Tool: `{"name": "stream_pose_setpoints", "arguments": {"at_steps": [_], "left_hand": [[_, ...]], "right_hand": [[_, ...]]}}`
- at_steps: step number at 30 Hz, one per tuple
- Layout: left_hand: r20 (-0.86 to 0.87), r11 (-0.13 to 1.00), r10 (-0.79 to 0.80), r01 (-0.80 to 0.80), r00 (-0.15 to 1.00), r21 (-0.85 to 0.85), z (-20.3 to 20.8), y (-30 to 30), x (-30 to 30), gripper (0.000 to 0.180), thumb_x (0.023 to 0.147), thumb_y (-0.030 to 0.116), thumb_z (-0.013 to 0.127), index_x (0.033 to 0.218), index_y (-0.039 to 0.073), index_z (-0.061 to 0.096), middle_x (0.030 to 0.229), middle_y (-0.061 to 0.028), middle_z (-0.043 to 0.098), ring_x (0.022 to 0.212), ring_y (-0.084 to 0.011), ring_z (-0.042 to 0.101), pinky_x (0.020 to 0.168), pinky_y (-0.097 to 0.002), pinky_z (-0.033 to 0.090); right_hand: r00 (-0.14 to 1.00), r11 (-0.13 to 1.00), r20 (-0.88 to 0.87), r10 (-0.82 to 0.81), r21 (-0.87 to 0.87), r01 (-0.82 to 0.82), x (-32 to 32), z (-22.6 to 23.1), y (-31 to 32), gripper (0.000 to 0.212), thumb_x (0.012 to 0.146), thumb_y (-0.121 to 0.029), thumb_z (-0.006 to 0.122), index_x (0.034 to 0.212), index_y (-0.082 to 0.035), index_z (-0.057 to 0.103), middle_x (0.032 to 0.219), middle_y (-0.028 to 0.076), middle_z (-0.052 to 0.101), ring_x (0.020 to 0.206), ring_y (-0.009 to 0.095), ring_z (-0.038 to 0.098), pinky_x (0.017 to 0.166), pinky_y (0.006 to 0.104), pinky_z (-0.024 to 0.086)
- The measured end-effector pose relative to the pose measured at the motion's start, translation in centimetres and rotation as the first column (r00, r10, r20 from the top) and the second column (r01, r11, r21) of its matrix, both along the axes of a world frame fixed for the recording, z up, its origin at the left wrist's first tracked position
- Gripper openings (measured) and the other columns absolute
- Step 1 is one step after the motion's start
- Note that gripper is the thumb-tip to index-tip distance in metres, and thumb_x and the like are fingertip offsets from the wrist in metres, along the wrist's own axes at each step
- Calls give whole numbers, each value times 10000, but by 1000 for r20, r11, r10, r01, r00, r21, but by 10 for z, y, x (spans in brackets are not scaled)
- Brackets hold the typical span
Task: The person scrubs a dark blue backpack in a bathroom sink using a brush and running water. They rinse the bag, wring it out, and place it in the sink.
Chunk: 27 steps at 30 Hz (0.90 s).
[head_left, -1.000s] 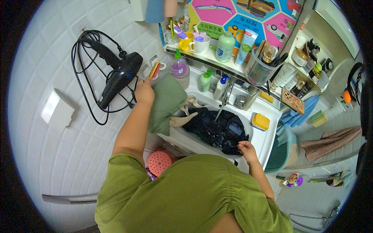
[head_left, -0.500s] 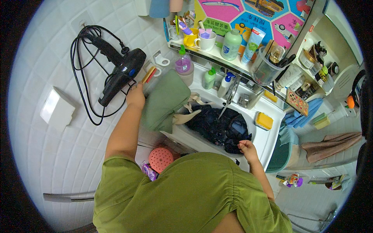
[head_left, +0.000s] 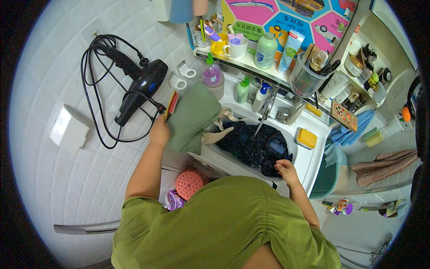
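Observation:
My left hand (head_left: pixel 160 131) is closed on a scrub brush (head_left: pixel 171 105) with a wooden-coloured back and red bristles, held upright left of the sink. Beside it a green cloth (head_left: pixel 193 119) is draped over the sink's left edge. Water runs from the faucet (head_left: pixel 267 107) onto a dark wet garment (head_left: pixel 244 142) lying in the sink basin. Cream-coloured straps (head_left: pixel 218 135) hang at the basin's left side. At the basin's near right edge, my right hand (head_left: pixel 286 170) pinches the garment's edge between its fingers.
A hair dryer (head_left: pixel 142 85) with a looped cord hangs on the left wall. Pump bottles (head_left: pixel 242 91) stand behind the sink, and a yellow soap box (head_left: pixel 306 138) sits on its right rim. Above is a shelf of cups and bottles. A pink perforated stool (head_left: pixel 188 185) stands below.
My left hand has come down and slightly right with the brush, away from the wall holder. The right hand stays at the garment, nearly unmoved.

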<state>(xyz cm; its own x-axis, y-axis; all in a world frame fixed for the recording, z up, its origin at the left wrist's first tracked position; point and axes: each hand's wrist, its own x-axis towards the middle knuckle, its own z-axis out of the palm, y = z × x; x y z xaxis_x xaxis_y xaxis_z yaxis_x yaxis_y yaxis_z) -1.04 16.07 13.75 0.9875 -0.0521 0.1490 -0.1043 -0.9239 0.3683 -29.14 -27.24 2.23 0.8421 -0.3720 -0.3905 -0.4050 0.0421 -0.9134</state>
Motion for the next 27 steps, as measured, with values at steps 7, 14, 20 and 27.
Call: {"name": "stream_pose_setpoints", "arguments": {"at_steps": [7, 14, 20, 27], "left_hand": [[194, 981, 49, -83, 980, 174, 4, -26, 46, 420, 841, 42, 440, 1247, 131, 503, 1132, -175, 543, 972, -340, 573, 792, -443, 482], [77, 941, 12, -37, 997, 337, 18, -34, 78, 497, 851, 59, 442, 1333, 178, 419, 1181, -180, 521, 1025, -341, 569, 838, -432, 477], [107, 935, 21, -58, 994, 350, 2, 0, 46, 537, 828, 41, 470, 1345, 169, 399, 1189, -165, 519, 996, -331, 586, 823, -424, 485], [40, 955, 73, -81, 997, 285, 3, -16, 69, 384, 870, 70, 413, 1251, 99, 451, 1118, -176, 559, 947, -344, 605, 764, -435, 504]], "right_hand": [[999, 999, -7, 36, -22, -36, 7, -6, 4, 167, 914, -154, 572, 1037, -42, 574, 920, 31, 641, 815, 108, 575, 702, 250, 454], [1000, 1000, -6, 12, -14, -12, 8, -4, 7, 173, 883, -115, 613, 1022, -16, 583, 870, 19, 621, 763, 101, 552, 683, 235, 451], [999, 999, -35, -26, -20, 26, 2, 7, 2, 187, 887, -116, 603, 1041, -14, 574, 880, 22, 625, 771, 103, 551, 679, 238, 447], [1000, 999, 2, 23, 23, -23, 7, -9, 6, 153, 917, -141, 562, 1039, -48, 568, 919, 24, 635, 818, 108, 568, 717, 252, 457]]}}
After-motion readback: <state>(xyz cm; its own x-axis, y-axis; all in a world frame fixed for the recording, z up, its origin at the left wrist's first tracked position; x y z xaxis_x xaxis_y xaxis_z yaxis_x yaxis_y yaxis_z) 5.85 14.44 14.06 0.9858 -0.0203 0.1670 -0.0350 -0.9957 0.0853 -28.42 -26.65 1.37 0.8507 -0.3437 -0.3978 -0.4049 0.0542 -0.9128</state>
